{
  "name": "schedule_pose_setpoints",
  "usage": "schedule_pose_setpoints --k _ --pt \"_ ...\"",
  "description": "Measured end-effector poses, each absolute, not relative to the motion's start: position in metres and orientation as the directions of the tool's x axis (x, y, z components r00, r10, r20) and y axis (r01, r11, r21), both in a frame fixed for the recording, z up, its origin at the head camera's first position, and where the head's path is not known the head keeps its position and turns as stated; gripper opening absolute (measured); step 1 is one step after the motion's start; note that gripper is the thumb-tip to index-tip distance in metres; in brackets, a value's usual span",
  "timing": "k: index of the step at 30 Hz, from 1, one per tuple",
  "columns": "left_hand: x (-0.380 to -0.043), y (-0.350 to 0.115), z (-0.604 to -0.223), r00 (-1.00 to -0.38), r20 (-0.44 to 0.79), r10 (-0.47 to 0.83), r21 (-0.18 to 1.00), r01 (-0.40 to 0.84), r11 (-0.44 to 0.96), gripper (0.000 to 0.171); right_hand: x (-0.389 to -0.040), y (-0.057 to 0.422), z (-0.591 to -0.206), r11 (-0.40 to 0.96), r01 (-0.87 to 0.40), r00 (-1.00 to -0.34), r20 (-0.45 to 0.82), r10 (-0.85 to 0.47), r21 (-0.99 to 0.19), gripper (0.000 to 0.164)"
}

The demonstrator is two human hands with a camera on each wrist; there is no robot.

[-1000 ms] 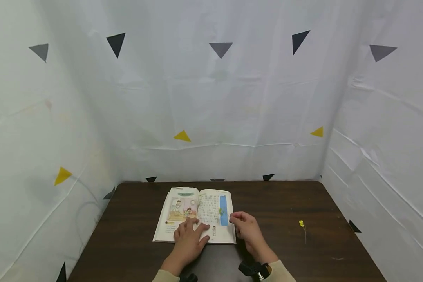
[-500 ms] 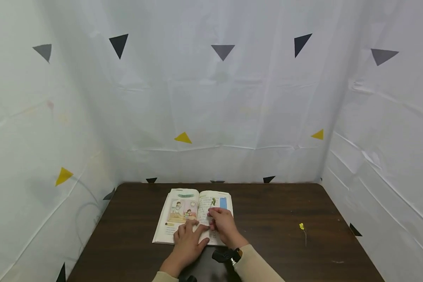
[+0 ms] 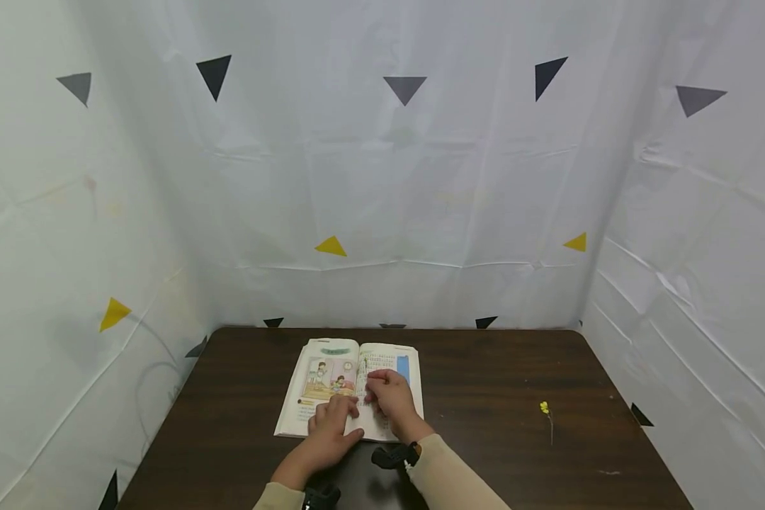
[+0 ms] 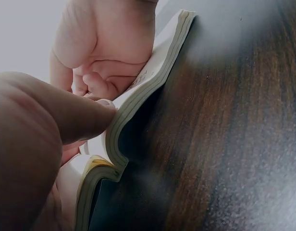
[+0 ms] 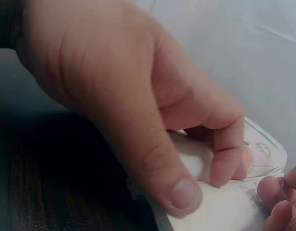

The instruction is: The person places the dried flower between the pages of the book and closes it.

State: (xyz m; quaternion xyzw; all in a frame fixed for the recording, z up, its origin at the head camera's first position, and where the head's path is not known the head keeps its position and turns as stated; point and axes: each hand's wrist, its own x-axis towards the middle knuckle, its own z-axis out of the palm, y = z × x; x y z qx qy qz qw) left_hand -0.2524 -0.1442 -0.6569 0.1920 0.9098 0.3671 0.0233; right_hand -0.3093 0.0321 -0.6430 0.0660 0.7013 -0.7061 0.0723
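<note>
An open book (image 3: 378, 425) with printed pages lies on the table. My left hand (image 3: 328, 431) rests across its lower middle, fingers spread; in the left wrist view its thumb (image 4: 85, 115) lies at the near page edge. Over the right page, close to the centre fold, my right hand (image 3: 392, 398) pinches a small flower sprig (image 3: 365, 363) by its stem, mostly hidden by the fingers. The right wrist view shows the left hand (image 5: 124, 91) large in front and only fingertips of the right hand (image 5: 280, 202).
A single yellow flower (image 3: 545, 408) on a thin stem lies on the dark wooden table (image 3: 484, 397), well right of the book. White sheeting (image 3: 395, 184) with dark and yellow triangles encloses the table at the back and sides.
My right hand has carried the sprig leftward from the book's right edge to near the centre fold. The left hand has shifted slightly left on the page.
</note>
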Motion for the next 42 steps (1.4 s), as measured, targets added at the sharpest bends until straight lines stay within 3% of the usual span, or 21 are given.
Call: schedule_pose_setpoints --k 8,21,42 --pt "-0.2538 -0.1445 -0.655 -0.922 0.069 0.381 0.684 0.322 0.655 0.028 -0.3095 0.0287 -0.6408 -0.023 0.202 -0.979 -0.203 0.034 -0.979 0.024" --pt "-0.2567 -0.1476 -0.6606 -0.923 0.048 0.382 0.68 0.31 0.664 0.028 -0.3099 0.0295 -0.6383 -0.182 0.259 -0.959 -0.274 0.066 -0.949 0.029" --pt "-0.2538 -0.148 -0.6566 -0.92 0.051 0.39 0.692 0.314 0.651 0.027 -0.313 0.0369 -0.6431 0.097 0.236 -0.971 -0.238 -0.012 -0.967 0.031"
